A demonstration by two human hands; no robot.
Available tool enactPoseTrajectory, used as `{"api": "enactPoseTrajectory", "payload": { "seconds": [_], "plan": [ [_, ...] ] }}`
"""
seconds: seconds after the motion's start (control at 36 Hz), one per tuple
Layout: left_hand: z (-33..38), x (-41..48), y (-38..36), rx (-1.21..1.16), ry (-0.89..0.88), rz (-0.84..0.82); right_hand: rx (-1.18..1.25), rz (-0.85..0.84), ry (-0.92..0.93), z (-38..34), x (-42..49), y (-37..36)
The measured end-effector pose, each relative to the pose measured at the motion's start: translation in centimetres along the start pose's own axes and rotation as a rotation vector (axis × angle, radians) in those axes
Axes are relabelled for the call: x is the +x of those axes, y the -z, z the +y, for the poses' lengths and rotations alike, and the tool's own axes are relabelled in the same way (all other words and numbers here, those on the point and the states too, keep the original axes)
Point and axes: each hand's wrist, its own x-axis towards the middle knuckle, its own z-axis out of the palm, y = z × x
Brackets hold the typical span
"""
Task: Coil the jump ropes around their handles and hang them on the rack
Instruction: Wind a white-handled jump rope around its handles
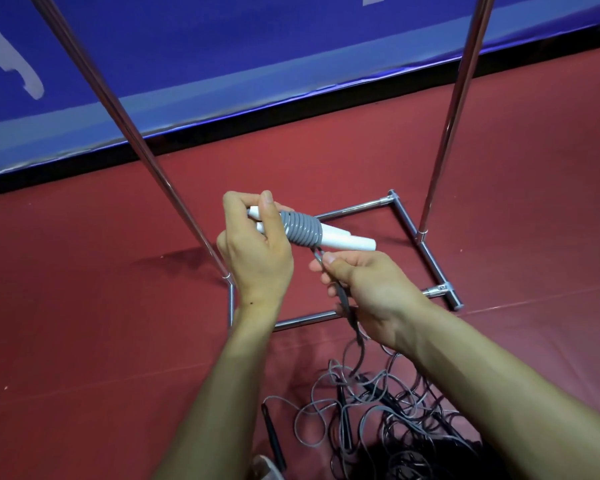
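Observation:
My left hand (257,251) grips a pair of white jump-rope handles (343,240) held side by side, pointing right. A tight coil of grey rope (300,228) wraps around their middle. Just below the coil, my right hand (368,289) pinches the loose grey rope tail (355,327), which hangs down toward the floor. The chrome rack (357,207) stands behind my hands, its two uprights rising out of view and its base frame on the floor.
A tangled heap of grey ropes with black handles (388,410) lies on the red floor near me. One black handle (272,434) lies at its left. A blue padded wall (222,64) runs along the back.

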Motion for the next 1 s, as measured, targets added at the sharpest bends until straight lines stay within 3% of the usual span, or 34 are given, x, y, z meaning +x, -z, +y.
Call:
{"api": "enactPoseTrajectory", "payload": {
  "seconds": [0.11, 0.19, 0.42, 0.53, 0.67, 0.81, 1.0],
  "plan": [
    [-0.6, -0.2, 0.2, 0.037, -0.034, -0.038, 0.023, 0.011, 0.022, -0.5, -0.4, 0.1],
    [-0.8, -0.4, 0.3, 0.047, -0.071, -0.065, -0.099, 0.062, 0.063, -0.6, -0.3, 0.3],
    [-0.9, -0.7, 0.4, 0.060, -0.109, -0.099, -0.782, 0.193, 0.288, -0.5, -1.0, 1.5],
    [-0.9, -0.6, 0.6, 0.062, -0.099, -0.117, -0.995, 0.231, 0.469, -0.6, -1.4, 1.6],
    [-0.7, -0.4, 0.9, 0.052, -0.085, -0.125, -1.246, 0.212, 0.559, -1.0, -1.4, 1.8],
    [-1.1, -0.6, 1.1, 0.046, -0.098, -0.175, -1.370, 0.156, 0.653, -1.8, -1.1, 2.8],
    [-0.4, 0.3, 1.9, -0.005, -0.171, -0.264, -1.220, 0.086, 0.859, -2.7, -0.7, 4.0]
  ]
}}
